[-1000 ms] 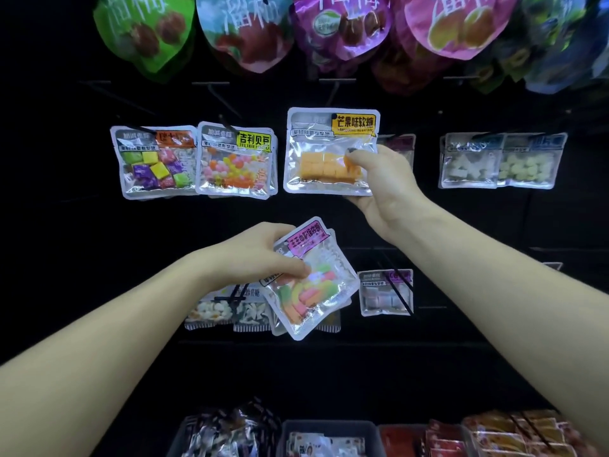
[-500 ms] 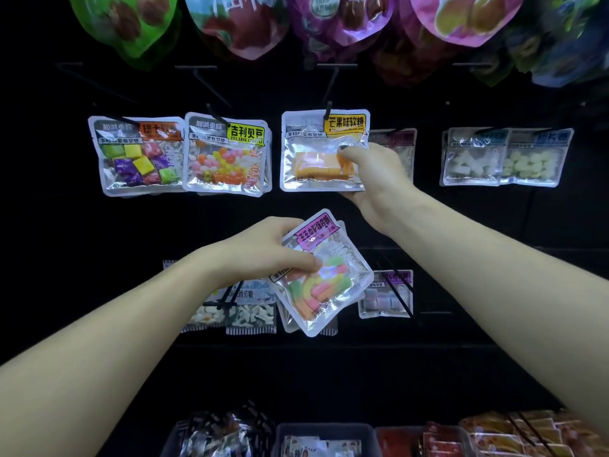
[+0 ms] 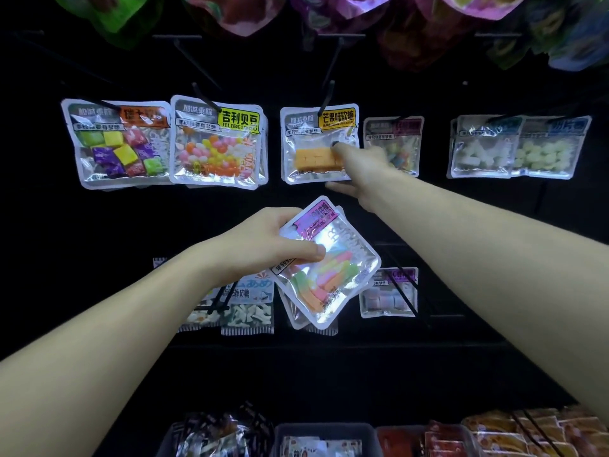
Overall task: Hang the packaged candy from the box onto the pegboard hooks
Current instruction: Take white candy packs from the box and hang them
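My left hand point(image 3: 263, 242) holds a small stack of clear candy packs with a pink label and rainbow gummy strips point(image 3: 329, 272), tilted, in front of the lower pegboard row. My right hand point(image 3: 361, 169) reaches up to the mango candy pack point(image 3: 316, 143), which has a yellow label and orange cubes and hangs on a black hook point(image 3: 328, 97). Thumb and fingers pinch that pack's lower right corner. The box the packs came from is not identifiable.
On the same row hang a pack of square wrapped candies point(image 3: 115, 143), a jelly bean pack point(image 3: 217, 143), a pack half hidden by my right hand point(image 3: 398, 140) and white candy packs point(image 3: 514, 146). Lower hooks carry more packs point(image 3: 389, 291). Bins of snacks point(image 3: 323, 440) sit below.
My right hand has pushed the mango pack back along its hook towards the board and slid down to its lower right corner. The left hand has held its packs nearly still.
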The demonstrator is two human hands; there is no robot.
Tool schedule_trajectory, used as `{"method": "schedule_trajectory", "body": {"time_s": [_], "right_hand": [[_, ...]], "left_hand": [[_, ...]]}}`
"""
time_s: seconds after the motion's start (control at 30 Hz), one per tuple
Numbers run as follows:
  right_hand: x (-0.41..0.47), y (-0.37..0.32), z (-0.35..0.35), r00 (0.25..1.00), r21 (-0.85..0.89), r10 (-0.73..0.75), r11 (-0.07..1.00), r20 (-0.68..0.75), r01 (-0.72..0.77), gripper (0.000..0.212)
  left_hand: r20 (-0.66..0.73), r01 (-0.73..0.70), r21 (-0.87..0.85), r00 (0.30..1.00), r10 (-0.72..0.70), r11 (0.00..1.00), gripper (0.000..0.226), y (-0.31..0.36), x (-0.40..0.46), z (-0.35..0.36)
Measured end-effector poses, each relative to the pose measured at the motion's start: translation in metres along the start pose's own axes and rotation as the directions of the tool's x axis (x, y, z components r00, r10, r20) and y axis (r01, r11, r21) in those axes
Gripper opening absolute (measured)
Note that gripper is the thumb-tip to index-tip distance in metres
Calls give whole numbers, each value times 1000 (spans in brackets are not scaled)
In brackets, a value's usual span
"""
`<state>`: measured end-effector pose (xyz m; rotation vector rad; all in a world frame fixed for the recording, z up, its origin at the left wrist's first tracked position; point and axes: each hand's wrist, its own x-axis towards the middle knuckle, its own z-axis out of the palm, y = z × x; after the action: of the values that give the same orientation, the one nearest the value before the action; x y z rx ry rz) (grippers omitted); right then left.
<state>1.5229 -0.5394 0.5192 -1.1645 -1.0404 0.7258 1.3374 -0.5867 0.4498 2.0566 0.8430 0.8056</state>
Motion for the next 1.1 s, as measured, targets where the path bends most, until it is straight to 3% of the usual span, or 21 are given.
{"method": "schedule_trajectory", "body": {"time_s": [0.13, 0.3, 0.4, 0.47, 0.53, 0.6, 0.7, 0.9, 0.97, 1.1], "right_hand": [[-5, 3, -5, 988, -52, 116, 992, 99, -111, 39], [-15, 12, -27, 979, -178, 173, 972, 104, -153, 62], [-32, 13, -44, 981, -188, 155, 973, 120, -131, 64], [-49, 12, -55, 967, -188, 153, 975, 205, -115, 57], [-68, 10, -67, 917, -234, 143, 971, 373, -56, 48], [-83, 11, -81, 815, -269, 161, 963, 557, -6, 40], [-93, 14, -102, 730, -262, 211, 964, 650, -46, 34], [-97, 25, -129, 810, -146, 118, 989, 575, -40, 27], [-97, 28, -138, 868, -96, 89, 994, 489, -48, 25], [-93, 27, -158, 972, -13, -18, 1000, 232, 21, 17]], "left_hand": [[-19, -3, 3, 1000, 3, 1000, 19, 4, -1, 1], [-57, -3, 16, 998, 3, 1000, 19, 10, -2, 1], [-82, -13, 9, 997, 14, 1000, 20, 18, -3, 4], [-105, -17, 8, 994, 18, 1000, 23, 24, -1, 7], [-126, -25, 10, 992, 26, 1000, 25, 30, 0, 11], [-138, -34, 9, 990, 35, 999, 25, 35, 1, 15], [-108, -27, 21, 994, 29, 999, 19, 44, -1, 25], [-77, 81, -115, 993, -90, 990, 27, 49, 7, 41], [-96, 92, -140, 990, -106, 986, 30, 48, 11, 46], [-154, 79, -131, 983, -99, 988, 57, 43, 14, 50]]}}
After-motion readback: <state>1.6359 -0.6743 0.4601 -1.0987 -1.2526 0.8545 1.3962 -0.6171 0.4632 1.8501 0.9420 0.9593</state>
